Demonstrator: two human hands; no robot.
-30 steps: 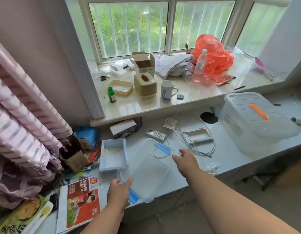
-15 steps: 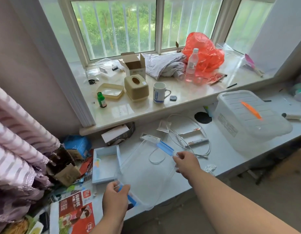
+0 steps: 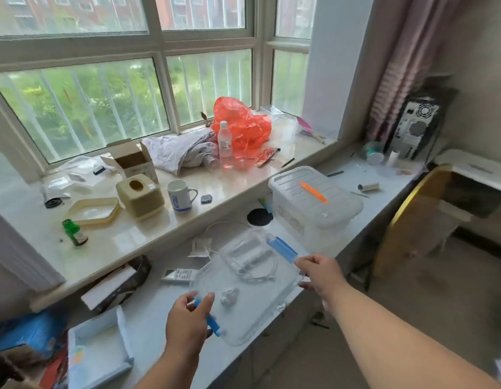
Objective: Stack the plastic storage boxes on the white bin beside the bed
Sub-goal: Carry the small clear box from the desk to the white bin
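Both my hands are on a clear plastic storage box (image 3: 245, 287), shallow, with blue latches. I hold it off the white desk (image 3: 165, 318), tilted, its far end higher. Through its clear wall I see a white cable and a crumpled scrap lying on the desk below.

My left hand (image 3: 187, 324) is curled around the near short end, thumb over the top, fingers closed on the near blue latch (image 3: 211, 322). My right hand (image 3: 319, 272) grips the far right corner, just beside the far blue latch (image 3: 281, 248), fingers wrapped under the rim; how far they close underneath I cannot tell.

The white bin (image 3: 314, 204) stands on the desk beyond the box and to the right, lid on, an orange strip (image 3: 314, 192) lying across the lid. Box and bin are apart, the box short of it.

On the marble windowsill (image 3: 125, 242): white mug (image 3: 180, 196), beige tissue holder (image 3: 140, 196), open cardboard carton (image 3: 131, 161), green bottle (image 3: 75, 233), clear water bottle (image 3: 224, 144), orange plastic bag (image 3: 241, 122), a heap of grey cloth (image 3: 179, 150).

On the desk near left: a remote control (image 3: 180, 275), an open pale blue tray (image 3: 99, 349). Far right, a computer tower (image 3: 416, 129) against the curtain.
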